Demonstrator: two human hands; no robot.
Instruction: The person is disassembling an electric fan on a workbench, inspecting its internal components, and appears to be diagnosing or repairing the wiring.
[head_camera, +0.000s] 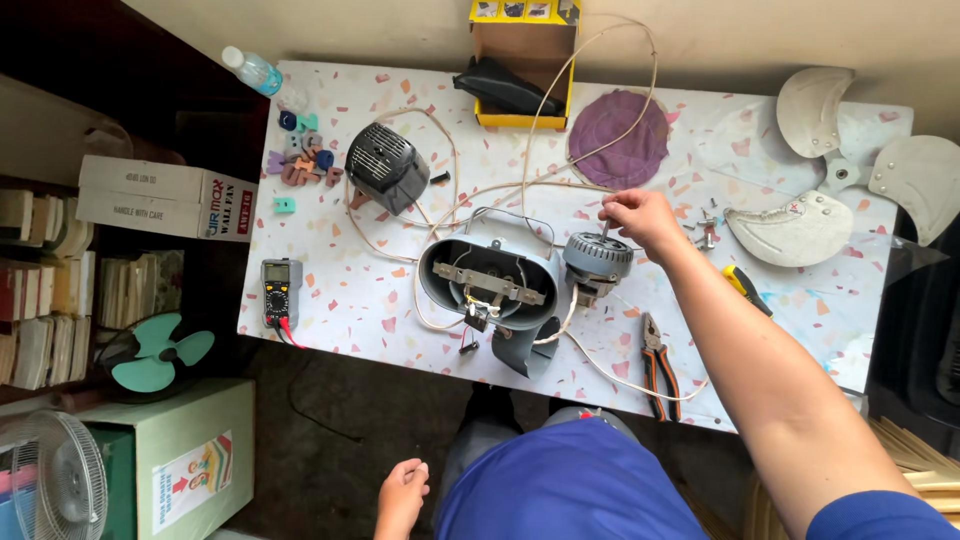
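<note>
My right hand (638, 217) reaches over the table and pinches the shaft of a grey fan motor (597, 256) standing near the table's middle. Just left of the motor lies the open grey fan housing (490, 283) with a metal bracket and loose wires inside. A cream power cord (480, 190) loops around both. My left hand (402, 494) hangs low beside my knee, off the table, fingers loosely curled and holding nothing.
A speckled white table (350, 300) carries a black rear motor cover (386, 165), a multimeter (281, 290), pliers (656, 365), a yellow-handled screwdriver (744, 288), a metal fan blade (840, 170), a purple disc (618, 125) and a yellow box (522, 60). Boxes and fans stand at left.
</note>
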